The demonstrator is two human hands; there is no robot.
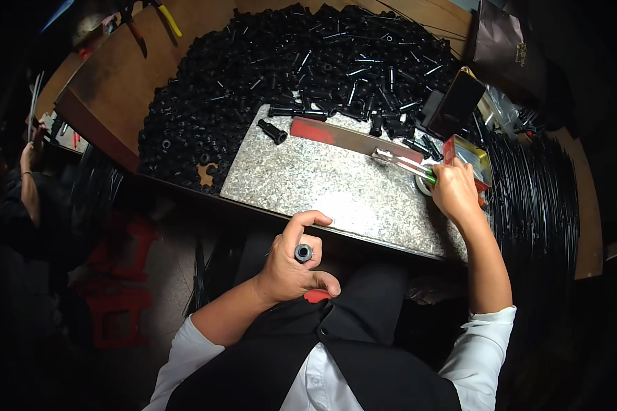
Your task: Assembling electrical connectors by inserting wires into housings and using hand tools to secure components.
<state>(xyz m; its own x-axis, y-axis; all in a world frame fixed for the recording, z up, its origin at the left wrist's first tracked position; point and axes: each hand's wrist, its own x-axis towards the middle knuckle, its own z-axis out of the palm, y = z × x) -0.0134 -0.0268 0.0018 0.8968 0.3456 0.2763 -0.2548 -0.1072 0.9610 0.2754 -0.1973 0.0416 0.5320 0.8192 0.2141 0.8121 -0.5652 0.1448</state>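
My left hand (295, 264) is closed around a short black tubular part (304, 253), its round open end turned up; the thumb and forefinger stand off from it. It is in front of the near edge of a speckled grey slab (301, 178). My right hand (457, 188) is over the slab's right side, gripping a slim green-handled tool (408, 167) with whitish matter near its tip. That tip is by a long red-and-grey flat bar (349, 139) on the slab. Beside my right hand is a red tin (485, 164) with a yellowish inside. A single black fitting (273, 131) lies left of the bar.
A large heap of black tubular parts (253, 61) rises behind the slab. A phone (459, 99) leans at the back right, near a dark bag (507, 44). Thin black rods (538, 192) are bundled right. Another person's hand (29, 156) and red stools (116, 308) are left.
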